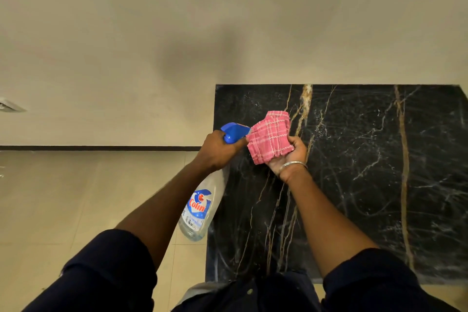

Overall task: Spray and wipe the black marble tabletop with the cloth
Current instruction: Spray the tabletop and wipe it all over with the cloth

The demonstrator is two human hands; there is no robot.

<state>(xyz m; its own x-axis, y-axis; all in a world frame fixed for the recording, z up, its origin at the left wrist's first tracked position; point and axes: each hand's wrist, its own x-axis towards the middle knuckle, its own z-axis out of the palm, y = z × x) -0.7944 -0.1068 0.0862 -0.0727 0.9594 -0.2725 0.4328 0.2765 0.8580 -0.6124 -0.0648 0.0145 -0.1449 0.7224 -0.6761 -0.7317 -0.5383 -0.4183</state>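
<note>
Two hands are being held over the black marble surface (367, 172), near its left edge. A spray bottle (200, 208) is being gripped at its blue trigger head by the left hand (217, 149). A folded pink checked cloth (269, 138) is being clutched in the right hand (288, 156), just beside the nozzle.

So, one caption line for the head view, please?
Left hand aims spray bottle at pink cloth held in right hand, above black marble tabletop.
</note>
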